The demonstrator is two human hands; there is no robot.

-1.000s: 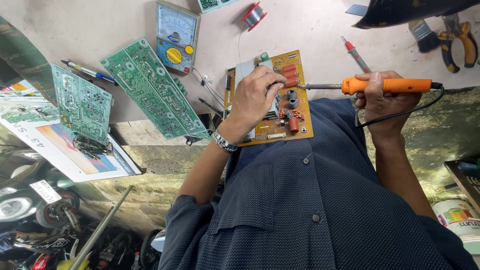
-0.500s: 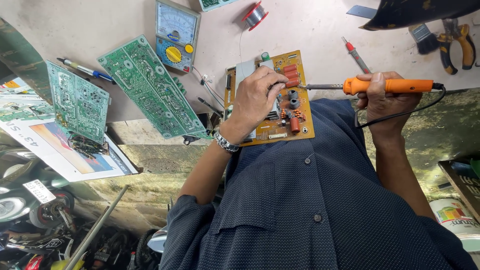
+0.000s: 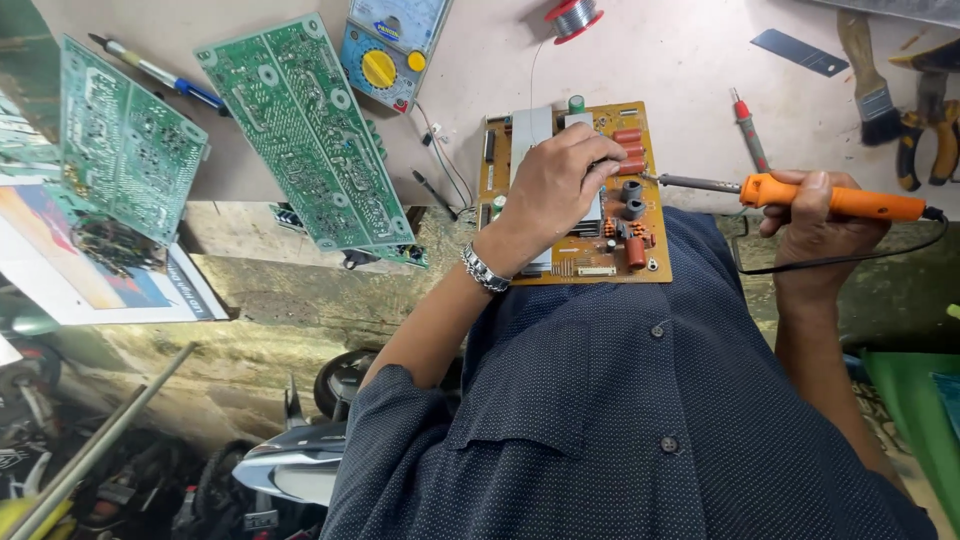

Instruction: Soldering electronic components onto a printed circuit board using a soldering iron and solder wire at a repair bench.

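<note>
A dark blue dotted shirt (image 3: 620,420) fills the lower middle of the frame, nearest the camera. Above it, at centre frame, an orange-brown circuit board (image 3: 640,265) is seen lying at the near edge of the pale surface (image 3: 680,60), partly overhanging the shirt. The left hand (image 3: 555,185), with a metal wristwatch (image 3: 485,270) on its wrist, is laid on the board; its fingers are curled down over a silver heat sink (image 3: 530,130) near the board's middle, pressing on it. At the right of the frame the right hand (image 3: 815,215) is closed around the orange handle of a soldering iron (image 3: 800,192); the iron is held level, and its metal tip is pointed left, at the board's right edge beside 2 grey round components.

Farther back, 2 green circuit boards (image 3: 310,130) are seen at the upper left, the left one tilted. A blue and yellow multimeter (image 3: 390,45) lies at the top centre, with a red spool of solder (image 3: 573,17) just right of it. A red probe (image 3: 748,125) rests above the iron, and a brush (image 3: 868,75) and pliers (image 3: 925,130) lie at the upper right.
</note>
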